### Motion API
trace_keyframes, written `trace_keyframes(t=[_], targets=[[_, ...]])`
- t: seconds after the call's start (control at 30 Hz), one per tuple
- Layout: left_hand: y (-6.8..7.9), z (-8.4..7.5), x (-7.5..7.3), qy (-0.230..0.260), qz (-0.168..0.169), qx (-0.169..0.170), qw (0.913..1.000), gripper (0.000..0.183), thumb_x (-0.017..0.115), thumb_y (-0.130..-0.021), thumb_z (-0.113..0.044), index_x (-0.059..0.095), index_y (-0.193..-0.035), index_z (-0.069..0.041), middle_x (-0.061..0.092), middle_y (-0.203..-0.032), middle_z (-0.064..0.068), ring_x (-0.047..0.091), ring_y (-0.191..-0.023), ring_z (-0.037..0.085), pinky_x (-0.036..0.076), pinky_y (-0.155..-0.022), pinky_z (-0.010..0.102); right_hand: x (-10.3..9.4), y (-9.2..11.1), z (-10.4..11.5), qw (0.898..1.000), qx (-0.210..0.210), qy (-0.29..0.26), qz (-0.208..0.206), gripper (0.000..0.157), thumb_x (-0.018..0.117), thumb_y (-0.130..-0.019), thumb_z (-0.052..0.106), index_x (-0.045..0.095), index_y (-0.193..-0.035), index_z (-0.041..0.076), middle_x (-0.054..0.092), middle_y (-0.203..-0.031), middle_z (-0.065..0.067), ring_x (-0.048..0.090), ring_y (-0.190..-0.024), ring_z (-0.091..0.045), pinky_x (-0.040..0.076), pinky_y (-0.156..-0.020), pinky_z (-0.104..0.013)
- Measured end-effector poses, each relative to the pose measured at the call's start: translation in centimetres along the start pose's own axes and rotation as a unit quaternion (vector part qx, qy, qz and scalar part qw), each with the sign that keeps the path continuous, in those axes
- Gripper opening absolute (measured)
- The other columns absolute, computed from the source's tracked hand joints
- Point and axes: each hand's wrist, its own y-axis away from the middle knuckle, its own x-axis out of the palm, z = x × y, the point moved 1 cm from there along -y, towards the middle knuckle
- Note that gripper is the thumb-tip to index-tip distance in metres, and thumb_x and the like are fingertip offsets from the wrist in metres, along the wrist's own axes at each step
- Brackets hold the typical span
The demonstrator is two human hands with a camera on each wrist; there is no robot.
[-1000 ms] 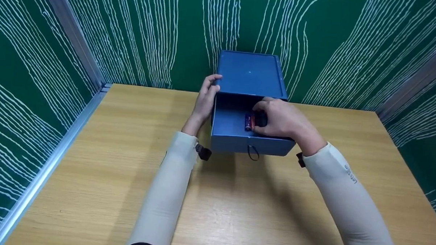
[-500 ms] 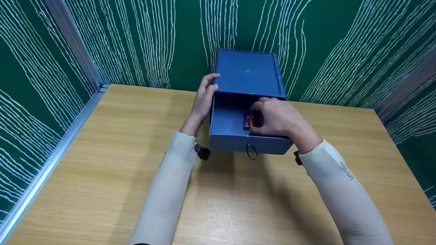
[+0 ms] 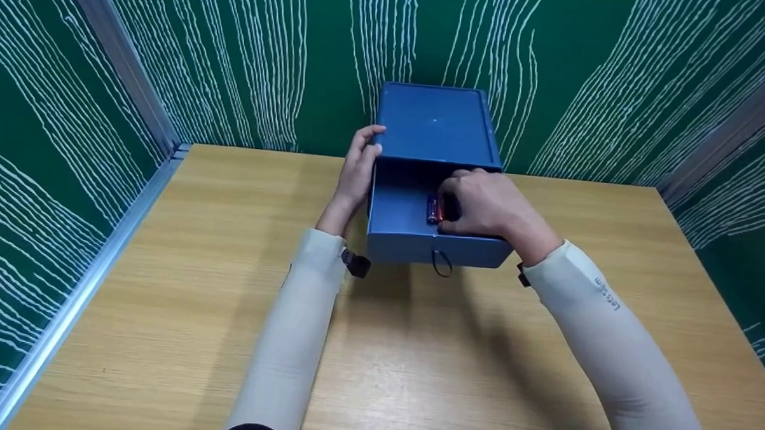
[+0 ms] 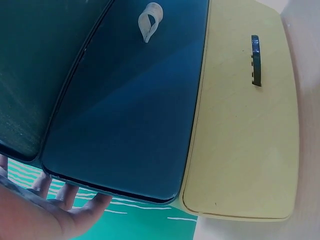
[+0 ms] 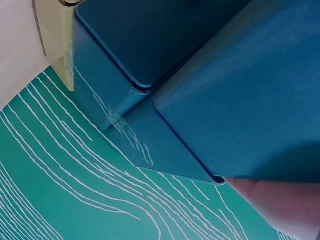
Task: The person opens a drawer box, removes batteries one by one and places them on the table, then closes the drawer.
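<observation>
A blue drawer unit (image 3: 434,124) stands at the table's far edge, its top drawer (image 3: 438,250) pulled out. My left hand (image 3: 355,173) rests on the unit's left side, fingers extended along it; in the left wrist view several of its fingertips (image 4: 97,204) touch that side. My right hand (image 3: 485,202) reaches into the drawer with curled fingers. Its thumb and index finger pinch the ends of a red-orange battery (image 3: 440,210). A dark purple-blue battery (image 3: 432,209) lies right beside it on the drawer floor. The other fingers and what lies under the palm are hidden.
Below the open drawer are a shut blue drawer (image 4: 125,115) with a pale pull tab and a yellow drawer (image 4: 240,135) with a dark loop. A wooden table (image 3: 183,284) carries the unit. Green walls (image 3: 330,60) with white lines enclose the back and sides.
The whole view has shifted slightly. Both hands, the batteries and the drawer keep nearly the same places relative to each other.
</observation>
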Motion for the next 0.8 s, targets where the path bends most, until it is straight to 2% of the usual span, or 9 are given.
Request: trace_keyframes(t=[0.27, 0.8], targets=[[0.02, 0.12, -0.31, -0.008, -0.007, 0.015, 0.9998, 0.036, 0.032, -0.087, -0.009, 0.04, -0.122, -0.002, 0.034, -0.133, 0.009, 0.032, -0.12, 0.014, 0.024, -0.1, 0.025, 0.19, -0.37, 0.15, 1.0, -0.013, 0.009, -0.025, 0.048, 0.065, -0.065, 0.046, 0.063, -0.1, 0.014, 0.06, -0.094, -0.003, 0.052, -0.079, -0.024, 0.043, -0.07, -0.039], [0.04, 0.09, 0.05, -0.002, 0.001, 0.015, 0.9999, 0.036, 0.032, -0.088, -0.009, 0.039, -0.123, -0.002, 0.031, -0.134, 0.011, 0.032, -0.117, 0.017, 0.025, -0.099, 0.027, 0.1, -0.12, 0.13, 1.0, 0.007, -0.002, -0.012, 0.046, 0.065, -0.066, 0.046, 0.063, -0.098, 0.014, 0.058, -0.09, -0.002, 0.049, -0.076, -0.022, 0.043, -0.069, -0.036]])
